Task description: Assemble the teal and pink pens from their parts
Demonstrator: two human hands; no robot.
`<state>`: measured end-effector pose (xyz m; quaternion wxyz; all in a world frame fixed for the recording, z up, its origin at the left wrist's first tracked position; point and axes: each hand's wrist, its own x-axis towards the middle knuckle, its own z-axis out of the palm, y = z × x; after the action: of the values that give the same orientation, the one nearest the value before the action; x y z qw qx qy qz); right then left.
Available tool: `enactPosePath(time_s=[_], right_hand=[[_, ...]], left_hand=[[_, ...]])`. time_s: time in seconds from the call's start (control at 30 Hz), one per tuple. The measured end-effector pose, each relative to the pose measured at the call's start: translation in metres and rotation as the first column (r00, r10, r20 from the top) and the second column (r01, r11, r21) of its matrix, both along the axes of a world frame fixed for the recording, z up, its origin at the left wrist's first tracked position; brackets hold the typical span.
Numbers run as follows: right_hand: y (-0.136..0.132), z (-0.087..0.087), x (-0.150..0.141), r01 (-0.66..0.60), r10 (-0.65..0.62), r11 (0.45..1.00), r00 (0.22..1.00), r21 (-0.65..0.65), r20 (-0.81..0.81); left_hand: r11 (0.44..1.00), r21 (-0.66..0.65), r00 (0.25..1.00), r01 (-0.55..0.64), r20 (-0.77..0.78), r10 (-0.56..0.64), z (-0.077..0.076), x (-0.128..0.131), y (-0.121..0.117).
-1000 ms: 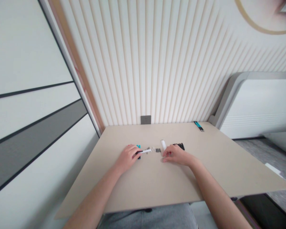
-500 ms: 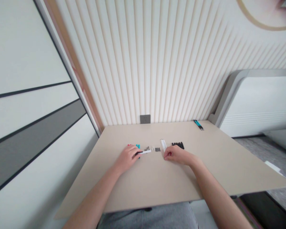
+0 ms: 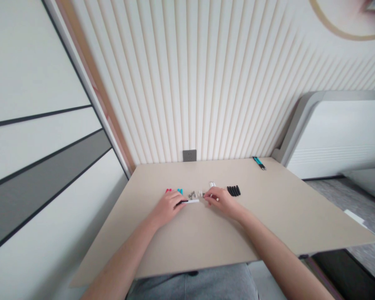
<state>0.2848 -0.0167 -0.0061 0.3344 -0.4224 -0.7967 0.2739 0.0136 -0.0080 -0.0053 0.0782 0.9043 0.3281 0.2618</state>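
My left hand (image 3: 168, 206) is closed round the black end of a black-and-white pen piece (image 3: 193, 201), whose white tube points right. Just beyond that tube lie small metallic bits (image 3: 192, 195) and small pale bits (image 3: 200, 193). My right hand (image 3: 220, 199) hovers low over the table beside them, thumb and fingers pinched together. Whatever those fingers hold, if anything, is too small to make out. Under and behind this hand, the dark grey pieces and most of the thin white rods (image 3: 212, 184) are covered.
Several black tubes (image 3: 233, 191) lie in a row right of my right hand. Red pieces (image 3: 168, 190) and teal pieces (image 3: 179, 191) are behind my left hand. Two teal-and-black pens (image 3: 259, 163) rest at the back right of the beige table (image 3: 187, 237), before the ribbed wall.
My right hand has moved left, from the white rods to the small dark grey pieces. My left hand keeps hold of the pen piece, nearly still.
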Motion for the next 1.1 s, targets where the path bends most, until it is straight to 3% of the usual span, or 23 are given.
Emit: enactPosePath(time_s=[0.17,0.57,0.8,1.1], right_hand=[[-0.004,-0.003,-0.018,-0.045,0.049,0.997,0.996,0.058,-0.068],[-0.007,-0.008,-0.024,-0.041,0.058,0.993,0.986,0.108,-0.158],[-0.007,-0.011,-0.026,0.049,-0.036,0.997,0.976,0.057,-0.216],[-0.008,-0.006,-0.025,0.065,-0.052,0.996,0.975,0.054,-0.217]], left_hand=[[1.0,-0.007,0.999,0.009,-0.039,-0.009,0.003,0.001,0.0],[1.0,0.007,0.999,0.008,-0.045,-0.008,0.003,0.0,0.0],[1.0,0.005,1.0,0.024,-0.007,-0.024,0.004,0.0,-0.001],[1.0,-0.002,1.0,0.015,-0.008,-0.015,0.004,0.001,-0.001]])
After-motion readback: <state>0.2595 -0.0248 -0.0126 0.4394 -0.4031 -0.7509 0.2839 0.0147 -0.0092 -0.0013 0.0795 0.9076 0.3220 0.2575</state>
